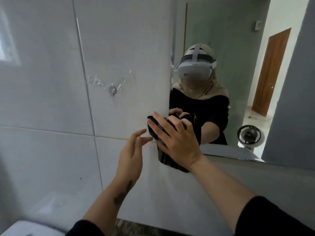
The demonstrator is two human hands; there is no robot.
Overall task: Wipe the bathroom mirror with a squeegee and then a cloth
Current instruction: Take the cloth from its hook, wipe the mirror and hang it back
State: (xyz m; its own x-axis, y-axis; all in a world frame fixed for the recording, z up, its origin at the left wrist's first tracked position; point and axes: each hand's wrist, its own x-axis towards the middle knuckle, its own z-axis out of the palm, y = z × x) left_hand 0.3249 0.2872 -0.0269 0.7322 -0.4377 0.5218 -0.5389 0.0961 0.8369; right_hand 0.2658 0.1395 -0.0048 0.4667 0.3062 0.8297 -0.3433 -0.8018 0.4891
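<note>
Pressing flat with spread fingers, right hand [175, 138] pins 1 black cloth [163, 157] over the mirror's [230, 48] left edge, partly on the tiled wall [51, 99]. Left hand [131, 155] relaxed, holding nothing, fingertips just beside the cloth's left side. Reflected fan's [248, 136] marking too blurred to read.

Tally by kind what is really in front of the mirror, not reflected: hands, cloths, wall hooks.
Hands: 2 (left hand, right hand)
Black cloth: 1
Metal wall hook: 1
Total: 4
</note>
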